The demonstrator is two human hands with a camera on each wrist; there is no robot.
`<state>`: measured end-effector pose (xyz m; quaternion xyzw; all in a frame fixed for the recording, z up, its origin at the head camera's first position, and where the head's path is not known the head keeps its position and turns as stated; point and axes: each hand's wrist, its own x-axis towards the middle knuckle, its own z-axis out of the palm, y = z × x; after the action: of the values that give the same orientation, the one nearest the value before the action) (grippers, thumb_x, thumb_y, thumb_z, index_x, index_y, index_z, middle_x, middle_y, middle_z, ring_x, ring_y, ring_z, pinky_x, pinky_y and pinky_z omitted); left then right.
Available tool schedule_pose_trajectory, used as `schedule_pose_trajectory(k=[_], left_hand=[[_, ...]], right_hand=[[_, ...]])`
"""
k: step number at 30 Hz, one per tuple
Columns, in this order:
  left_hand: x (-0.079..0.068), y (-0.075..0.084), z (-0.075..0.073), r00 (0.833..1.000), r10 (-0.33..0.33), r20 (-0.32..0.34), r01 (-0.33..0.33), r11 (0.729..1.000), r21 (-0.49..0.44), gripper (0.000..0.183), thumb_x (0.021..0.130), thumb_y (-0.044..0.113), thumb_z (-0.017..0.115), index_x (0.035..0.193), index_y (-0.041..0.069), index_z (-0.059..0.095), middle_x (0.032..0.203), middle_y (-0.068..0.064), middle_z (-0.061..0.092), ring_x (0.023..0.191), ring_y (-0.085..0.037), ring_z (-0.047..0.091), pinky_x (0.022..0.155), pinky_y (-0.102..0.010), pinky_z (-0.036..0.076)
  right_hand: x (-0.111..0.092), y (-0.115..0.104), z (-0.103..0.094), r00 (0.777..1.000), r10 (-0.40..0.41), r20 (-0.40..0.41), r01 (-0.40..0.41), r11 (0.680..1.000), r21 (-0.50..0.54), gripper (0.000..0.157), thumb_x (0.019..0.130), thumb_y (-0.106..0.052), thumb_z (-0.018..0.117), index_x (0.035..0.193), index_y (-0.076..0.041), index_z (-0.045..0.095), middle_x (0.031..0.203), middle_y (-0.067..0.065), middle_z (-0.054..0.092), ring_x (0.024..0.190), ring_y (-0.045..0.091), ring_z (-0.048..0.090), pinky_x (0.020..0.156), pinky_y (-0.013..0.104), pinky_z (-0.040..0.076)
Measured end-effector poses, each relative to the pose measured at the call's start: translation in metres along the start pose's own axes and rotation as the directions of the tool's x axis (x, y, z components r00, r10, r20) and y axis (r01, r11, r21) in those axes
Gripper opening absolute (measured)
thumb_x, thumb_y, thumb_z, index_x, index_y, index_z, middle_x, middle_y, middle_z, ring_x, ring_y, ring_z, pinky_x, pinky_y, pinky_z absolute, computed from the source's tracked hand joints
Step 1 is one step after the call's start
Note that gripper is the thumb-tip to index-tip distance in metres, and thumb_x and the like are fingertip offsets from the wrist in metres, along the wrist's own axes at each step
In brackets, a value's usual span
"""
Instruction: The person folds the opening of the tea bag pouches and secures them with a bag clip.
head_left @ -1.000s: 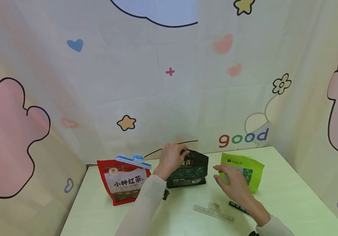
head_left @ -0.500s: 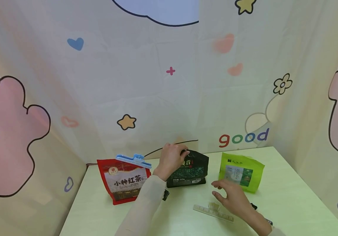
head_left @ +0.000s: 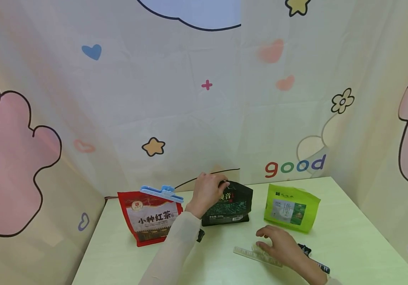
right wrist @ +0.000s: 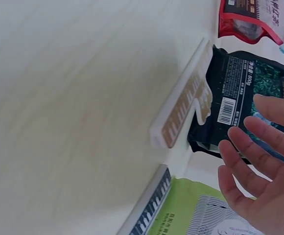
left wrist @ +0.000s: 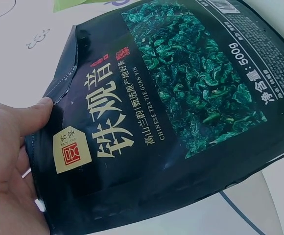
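My left hand (head_left: 207,194) pinches the top edge of a black tea bag (head_left: 237,204), which stands upright at the back middle of the table. In the left wrist view the thumb (left wrist: 41,112) presses on the bag's front near its top, the other fingers behind it. My right hand (head_left: 280,241) hovers over a pale sealing clip (head_left: 248,254) with piano-key marks, partly covering it in the head view. Its fingers are loosely bent and spread, with nothing between them. In the right wrist view the pale clip (right wrist: 183,103) lies on the table beyond the fingertips.
A red tea bag (head_left: 150,221) with a blue clip (head_left: 161,193) along its top stands at the left. At the right stands a green tea bag (head_left: 293,208). A black piano-key clip (head_left: 321,267) lies partly under my right forearm. By the left sleeve is a small black object (head_left: 200,235).
My right hand has moved down and nearer, from in front of the green tea bag to over the pale clip. The left hand stays on the black tea bag.
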<state>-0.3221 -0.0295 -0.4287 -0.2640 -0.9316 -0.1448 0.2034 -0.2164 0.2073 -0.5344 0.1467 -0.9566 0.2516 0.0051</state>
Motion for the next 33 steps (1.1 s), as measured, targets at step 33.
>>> schedule_pose_trajectory(k=[33], left_hand=[[-0.002, -0.001, -0.001, 1.0, 0.007, 0.0, -0.007, 1.0, 0.008, 0.022, 0.096, 0.036, 0.062, 0.108, 0.023, 0.076, 0.1, 0.006, 0.076, 0.082, -0.014, 0.069, 0.082, -0.033, 0.05]], right_hand=[[0.008, 0.02, 0.019, 0.979, 0.124, 0.16, -0.133, 0.99, 0.046, 0.01, 0.088, -0.018, 0.073, 0.096, -0.013, 0.073, 0.093, -0.003, 0.07, 0.08, 0.01, 0.062, 0.073, 0.034, 0.053]])
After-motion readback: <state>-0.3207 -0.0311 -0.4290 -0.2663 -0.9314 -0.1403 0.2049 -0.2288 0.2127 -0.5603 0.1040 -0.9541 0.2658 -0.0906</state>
